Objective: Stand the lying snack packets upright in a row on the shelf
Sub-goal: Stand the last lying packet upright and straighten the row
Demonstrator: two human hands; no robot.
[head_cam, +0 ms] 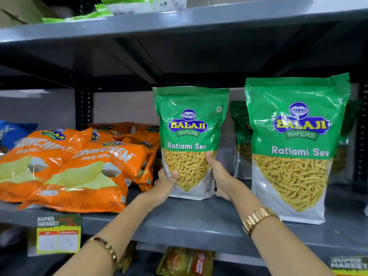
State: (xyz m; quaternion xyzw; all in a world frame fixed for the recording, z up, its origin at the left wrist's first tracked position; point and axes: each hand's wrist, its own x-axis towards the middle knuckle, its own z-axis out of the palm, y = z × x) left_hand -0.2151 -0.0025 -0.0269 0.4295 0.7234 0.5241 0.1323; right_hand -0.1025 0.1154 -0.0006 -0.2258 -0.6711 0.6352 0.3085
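Note:
A green Ratlami Sev packet (190, 124) stands upright on the grey shelf (191, 218), near its middle. My left hand (166, 184) grips its lower left edge and my right hand (220, 176) grips its lower right edge. To the right, a second green Ratlami Sev packet (296, 140) stands upright nearer the front edge. Behind it, further green packets (241, 136) stand at the back, partly hidden.
Several orange crisp packets (79, 166) lie flat in a heap on the shelf's left part. A blue packet (14, 132) shows at far left. A price tag (57, 234) hangs from the shelf front. Another shelf (179, 20) sits close overhead; more packets (185, 261) lie below.

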